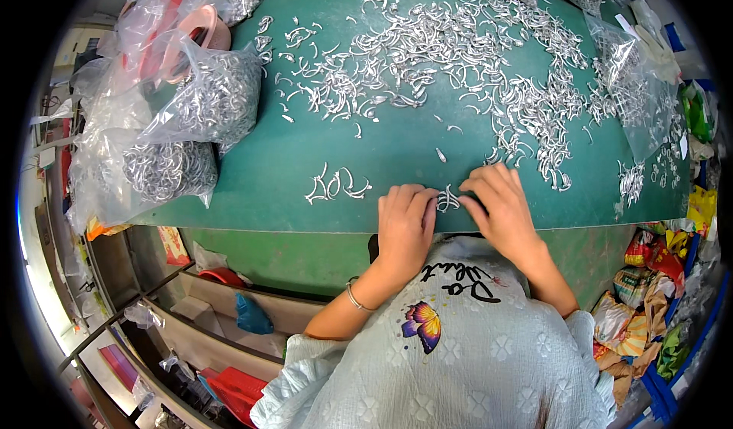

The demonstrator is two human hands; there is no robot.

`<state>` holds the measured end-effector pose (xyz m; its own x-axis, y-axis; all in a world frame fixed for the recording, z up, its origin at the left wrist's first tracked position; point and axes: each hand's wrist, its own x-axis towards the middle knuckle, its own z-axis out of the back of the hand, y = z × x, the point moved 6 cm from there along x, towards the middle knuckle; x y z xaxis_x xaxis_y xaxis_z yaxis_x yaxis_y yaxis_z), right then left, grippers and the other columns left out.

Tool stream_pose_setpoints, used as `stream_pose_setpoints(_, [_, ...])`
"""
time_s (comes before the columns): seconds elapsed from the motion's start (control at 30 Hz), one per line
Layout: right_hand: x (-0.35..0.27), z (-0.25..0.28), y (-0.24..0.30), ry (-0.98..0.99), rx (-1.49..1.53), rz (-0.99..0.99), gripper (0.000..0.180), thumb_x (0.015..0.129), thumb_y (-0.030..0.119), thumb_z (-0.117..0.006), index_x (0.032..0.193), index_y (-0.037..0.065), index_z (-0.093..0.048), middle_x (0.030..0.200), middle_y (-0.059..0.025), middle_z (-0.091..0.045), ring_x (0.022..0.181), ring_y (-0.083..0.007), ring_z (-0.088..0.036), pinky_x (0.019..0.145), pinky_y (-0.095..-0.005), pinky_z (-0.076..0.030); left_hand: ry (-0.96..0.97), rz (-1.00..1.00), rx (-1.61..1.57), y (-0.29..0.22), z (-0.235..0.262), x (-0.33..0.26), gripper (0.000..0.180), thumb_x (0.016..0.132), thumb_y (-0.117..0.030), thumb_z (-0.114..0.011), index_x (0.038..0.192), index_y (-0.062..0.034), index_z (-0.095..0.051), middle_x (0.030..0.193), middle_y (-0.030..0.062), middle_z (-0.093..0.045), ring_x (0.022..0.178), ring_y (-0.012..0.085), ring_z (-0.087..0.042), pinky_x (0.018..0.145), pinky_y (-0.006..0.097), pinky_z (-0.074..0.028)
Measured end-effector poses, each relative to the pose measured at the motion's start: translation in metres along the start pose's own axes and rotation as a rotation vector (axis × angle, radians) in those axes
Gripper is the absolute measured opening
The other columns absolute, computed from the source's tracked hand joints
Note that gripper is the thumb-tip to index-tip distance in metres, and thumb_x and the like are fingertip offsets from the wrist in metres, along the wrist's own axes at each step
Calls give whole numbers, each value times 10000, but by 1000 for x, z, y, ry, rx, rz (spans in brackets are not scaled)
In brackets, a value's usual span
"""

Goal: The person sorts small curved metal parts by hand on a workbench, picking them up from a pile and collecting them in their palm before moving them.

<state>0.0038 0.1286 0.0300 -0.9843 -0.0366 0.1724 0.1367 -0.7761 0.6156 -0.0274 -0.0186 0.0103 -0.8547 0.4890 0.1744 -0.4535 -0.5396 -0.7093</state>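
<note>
Close to the table's near edge, a small bunch of curved silver metal pieces (448,198) lies between the fingertips of both hands. My left hand (405,224) is closed, its thumb and bent fingers pressed against the bunch's left side. On the other side, my right hand (500,204) curls its fingers and thumb at the bunch's right edge. Exactly which pieces each hand pinches is partly hidden. Several like pieces (337,184) lie in a loose group left of my left hand. One single piece (440,155) rests just beyond the hands.
A wide scatter of silver pieces (416,51) covers the far part of the green table (290,158). Clear plastic bags (210,97) full of pieces crowd the left, with a pink container (206,26) behind. Another bag (630,78) stands right, near a small pile (631,182).
</note>
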Motion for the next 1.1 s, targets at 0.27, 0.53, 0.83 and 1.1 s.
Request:
stream_pose_setpoints(0.27, [0,0,0,0,-103,15,127,774,45,-690,878,41,-618,917,-64,-549,875,-255,-511,779,-373,-382,-68,23,1,4,15,-4,209,812,-7,-665,1017,-38,-644,977,88,-593,892,265,-555,760,369,-380])
stream_pose_setpoints(0.53, [-3,10,-9,-106,49,-62,124,784,20,-694,886,18,-624,917,-93,-593,855,-277,-549,744,-373,-400,-27,-15,52,-13,4,-1,260,737,-73,-773,965,-78,-648,935,63,-562,868,248,-533,741,360,-358])
stream_pose_setpoints(0.83, [-8,13,-14,-165,121,-121,133,768,8,-714,873,20,-634,901,-87,-614,849,-275,-564,741,-370,-404,-165,3,-96,-3,14,0,196,742,-22,-751,895,-59,-634,926,79,-567,866,265,-539,748,371,-373])
stream_pose_setpoints(1.1, [34,-37,36,-109,68,96,88,792,54,-672,840,49,-599,826,-69,-553,799,-255,-528,714,-372,-381,-328,157,249,38,56,-12,199,761,-35,-749,914,-71,-628,978,75,-565,927,271,-517,790,382,-361])
